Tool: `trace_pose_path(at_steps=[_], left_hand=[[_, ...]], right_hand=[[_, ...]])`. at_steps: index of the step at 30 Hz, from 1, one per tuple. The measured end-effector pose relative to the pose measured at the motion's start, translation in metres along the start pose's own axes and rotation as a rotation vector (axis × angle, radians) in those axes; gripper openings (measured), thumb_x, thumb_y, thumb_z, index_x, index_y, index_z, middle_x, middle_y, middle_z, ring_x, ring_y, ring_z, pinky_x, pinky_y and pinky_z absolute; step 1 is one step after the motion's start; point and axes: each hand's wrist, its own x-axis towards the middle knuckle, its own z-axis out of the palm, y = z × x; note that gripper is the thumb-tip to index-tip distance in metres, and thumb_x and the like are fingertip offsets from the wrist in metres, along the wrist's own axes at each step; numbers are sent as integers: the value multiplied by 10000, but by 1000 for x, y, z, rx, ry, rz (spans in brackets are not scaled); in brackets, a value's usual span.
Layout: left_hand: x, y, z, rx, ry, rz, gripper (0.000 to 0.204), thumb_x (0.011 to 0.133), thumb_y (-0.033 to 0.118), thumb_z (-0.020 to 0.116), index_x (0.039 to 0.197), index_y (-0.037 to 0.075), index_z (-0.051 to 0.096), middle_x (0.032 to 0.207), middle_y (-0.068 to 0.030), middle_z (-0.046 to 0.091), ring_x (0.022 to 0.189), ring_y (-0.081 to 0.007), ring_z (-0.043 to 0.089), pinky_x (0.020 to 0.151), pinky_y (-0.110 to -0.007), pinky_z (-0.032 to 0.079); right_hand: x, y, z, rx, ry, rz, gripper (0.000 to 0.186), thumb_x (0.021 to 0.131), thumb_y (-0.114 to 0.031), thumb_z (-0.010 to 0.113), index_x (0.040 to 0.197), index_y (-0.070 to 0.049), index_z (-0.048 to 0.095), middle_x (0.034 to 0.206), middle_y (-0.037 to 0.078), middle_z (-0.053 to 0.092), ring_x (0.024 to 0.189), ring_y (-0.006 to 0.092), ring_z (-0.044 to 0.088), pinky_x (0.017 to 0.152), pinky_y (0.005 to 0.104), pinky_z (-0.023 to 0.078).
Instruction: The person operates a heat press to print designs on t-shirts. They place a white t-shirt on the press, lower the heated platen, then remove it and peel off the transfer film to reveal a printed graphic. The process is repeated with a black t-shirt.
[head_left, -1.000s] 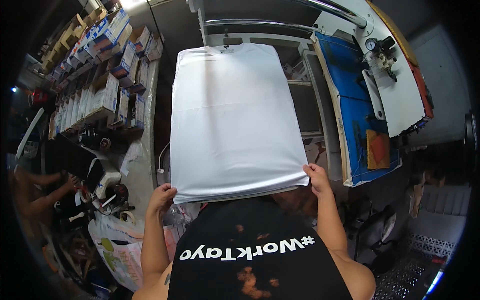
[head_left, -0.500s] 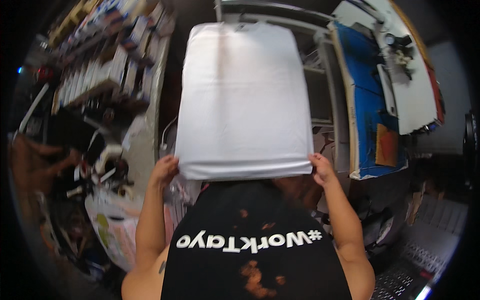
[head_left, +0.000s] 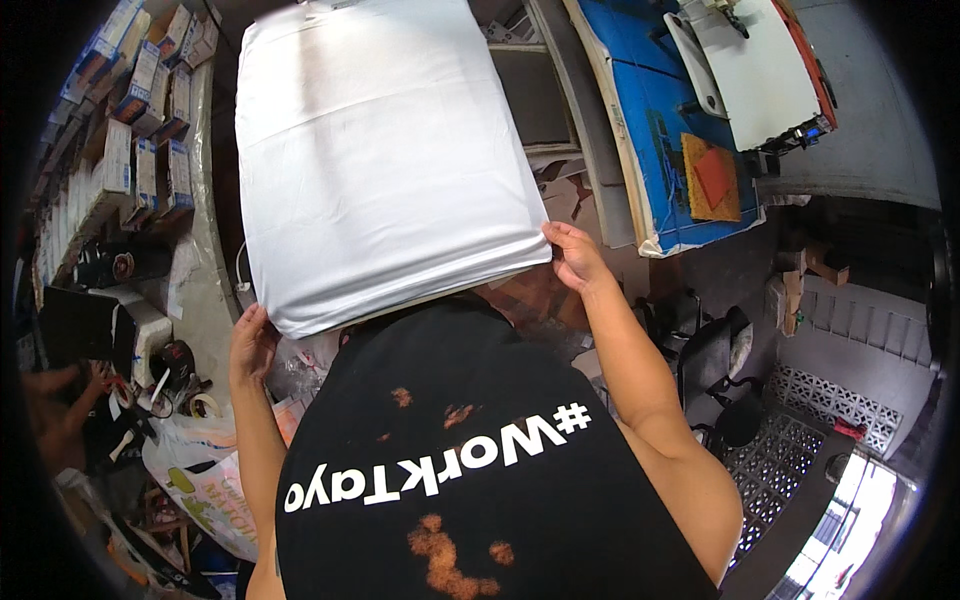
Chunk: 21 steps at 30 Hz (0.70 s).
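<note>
A white T-shirt (head_left: 370, 160) is stretched over a flat platen in the upper middle, its hem bunched in folds along the near edge. My left hand (head_left: 254, 345) pinches the hem at the near left corner. My right hand (head_left: 573, 255) grips the near right corner, thumb and fingers on the fabric. The hem edge tilts up toward the right. Below it is my black top (head_left: 470, 370), with pale lettering and orange stains, between my forearms.
Rows of narrow boxes (head_left: 140, 110) line the left bench. A blue board (head_left: 640, 120) with an orange pad (head_left: 710, 175) and a white press (head_left: 760, 80) stand at the right. A co-worker's arm (head_left: 70, 410) shows at the far left; a black chair (head_left: 715, 365) stands lower right.
The view has turned, so the shirt, bench and press sit farther up and left, and the hem is more slanted. Both hands still hold the hem corners.
</note>
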Motion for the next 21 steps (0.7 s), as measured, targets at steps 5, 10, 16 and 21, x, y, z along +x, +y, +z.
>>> trace_pose_path(at_steps=[5,10,16,21], left_hand=[[2,-3,-1,-33,-25,9,232,980,189,617,1142,24,608,1082,-74,689,1003,-184,650,905,-357,512],[4,-20,12,50,85,103,217,1010,193,572,1130,15,605,1039,-68,694,926,-162,660,855,-319,530],[21,-48,14,32,83,14,274,1030,249,532,1108,5,630,1110,-87,695,996,-177,660,918,-342,511],[78,12,-9,107,173,7,289,1002,311,578,1148,65,624,987,-29,687,878,-132,649,823,-331,518]], right_hand=[[-8,-7,-2,-13,14,-2,201,970,-156,632,1069,19,624,1012,79,672,927,164,633,879,310,502],[-7,0,-6,-75,48,-10,225,972,-162,630,1102,21,616,1031,77,671,957,164,624,903,310,487],[-2,2,-3,-151,66,124,225,976,-216,629,1078,-15,631,965,47,666,886,143,615,833,308,491],[61,-52,31,-359,199,35,222,975,-299,636,971,-77,650,832,8,649,724,116,597,648,267,475]])
